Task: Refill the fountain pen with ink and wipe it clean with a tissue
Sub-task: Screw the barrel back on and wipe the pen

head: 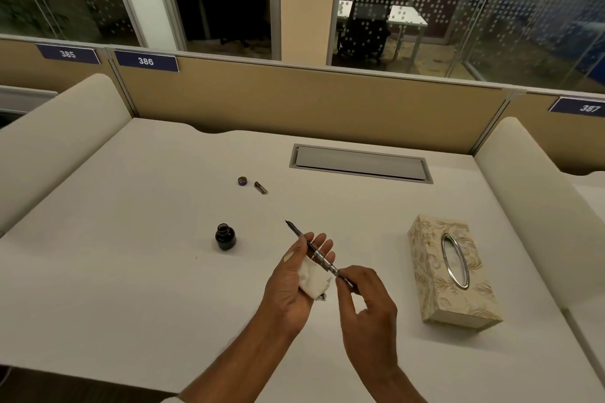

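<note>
Pointing toward 11 o'clock, the slim dark fountain pen (312, 250) is pinched at its rear by the right hand (366, 307) fingers (342, 273); a crumpled white tissue (315, 280) is cupped in the half-open left hand (294, 278).

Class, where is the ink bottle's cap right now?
The cap lies far-centre on the desk, just left of a small pen part, beyond the open ink bottle.

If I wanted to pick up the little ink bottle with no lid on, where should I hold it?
Probably by its round sides. The ink bottle stands upright on the desk with its mouth open, so come from the side, low around the wide dark body, and keep it level. Fingers over the top would likely touch the inky rim. Both hands are busy with the pen now.
</note>
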A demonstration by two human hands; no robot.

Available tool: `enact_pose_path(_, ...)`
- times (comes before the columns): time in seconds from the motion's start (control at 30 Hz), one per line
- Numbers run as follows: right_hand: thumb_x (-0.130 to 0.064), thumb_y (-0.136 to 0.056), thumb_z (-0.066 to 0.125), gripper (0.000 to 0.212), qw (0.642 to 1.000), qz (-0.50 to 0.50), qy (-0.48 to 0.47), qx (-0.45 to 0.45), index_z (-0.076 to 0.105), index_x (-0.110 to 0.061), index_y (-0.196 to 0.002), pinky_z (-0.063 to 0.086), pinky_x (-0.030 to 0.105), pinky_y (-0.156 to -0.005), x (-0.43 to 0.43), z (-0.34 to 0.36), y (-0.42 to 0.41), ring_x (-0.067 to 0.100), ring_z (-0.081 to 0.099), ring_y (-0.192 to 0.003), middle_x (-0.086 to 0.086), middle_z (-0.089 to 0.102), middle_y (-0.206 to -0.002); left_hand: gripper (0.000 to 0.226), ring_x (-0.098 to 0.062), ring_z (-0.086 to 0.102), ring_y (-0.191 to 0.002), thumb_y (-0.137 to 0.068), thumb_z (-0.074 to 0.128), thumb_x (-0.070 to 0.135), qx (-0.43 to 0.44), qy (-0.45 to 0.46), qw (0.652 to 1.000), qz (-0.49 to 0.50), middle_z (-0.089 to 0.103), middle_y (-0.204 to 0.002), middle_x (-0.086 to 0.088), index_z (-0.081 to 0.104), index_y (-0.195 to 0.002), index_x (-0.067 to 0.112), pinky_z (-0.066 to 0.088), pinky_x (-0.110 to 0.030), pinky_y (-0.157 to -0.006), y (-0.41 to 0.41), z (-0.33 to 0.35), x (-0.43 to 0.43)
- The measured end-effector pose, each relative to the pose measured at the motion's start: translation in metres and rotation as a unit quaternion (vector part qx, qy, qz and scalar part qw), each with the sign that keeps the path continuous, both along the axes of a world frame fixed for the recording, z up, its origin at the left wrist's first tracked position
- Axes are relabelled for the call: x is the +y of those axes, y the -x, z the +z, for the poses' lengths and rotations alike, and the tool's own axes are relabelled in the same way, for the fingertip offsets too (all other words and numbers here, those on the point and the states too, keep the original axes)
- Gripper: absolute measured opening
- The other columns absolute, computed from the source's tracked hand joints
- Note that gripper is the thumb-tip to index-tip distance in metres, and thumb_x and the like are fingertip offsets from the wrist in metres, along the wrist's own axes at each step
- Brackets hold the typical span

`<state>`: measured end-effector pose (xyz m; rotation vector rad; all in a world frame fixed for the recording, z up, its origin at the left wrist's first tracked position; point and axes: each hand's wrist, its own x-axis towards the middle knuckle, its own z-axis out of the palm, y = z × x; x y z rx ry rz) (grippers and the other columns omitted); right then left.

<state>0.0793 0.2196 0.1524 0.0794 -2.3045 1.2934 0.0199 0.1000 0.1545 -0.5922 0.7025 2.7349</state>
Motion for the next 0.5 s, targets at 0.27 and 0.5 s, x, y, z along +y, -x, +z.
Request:
enact_pose_path(0.27,-0.002,-0.092,0.069,0.028,0.993,-0.02,0.106,-0.038,0.07,-0.03,-0.096,0.054,0.018,-0.077,0.001,0.003,0.007,0.014,0.069,-0.092,-0.012,0.071,-0.095,0.036,-0.028,0.071,-0.119,-0.094,0.066,0.022,0.033,0.06,0.997,-0.045,0.072,-0.13,-0.014,0.069,-0.127,0.008,0.057,-0.044,-0.094,-0.009,0.009,0.008)
enact_pose_path(0.5,-0.003,-0.092,0.069,0.032,0.95,-0.019,0.292,-0.109,0.074,-0.035,-0.092,0.06,0.025,-0.08,-0.006,0.004,0.005,0.018,0.074,-0.088,-0.004,0.078,-0.092,0.046,-0.031,0.071,-0.119,-0.091,0.067,0.023,0.061,0.116,0.991,-0.014,0.071,-0.131,-0.018,0.063,-0.135,0.009,0.061,-0.037,-0.088,-0.007,0.022,0.002)
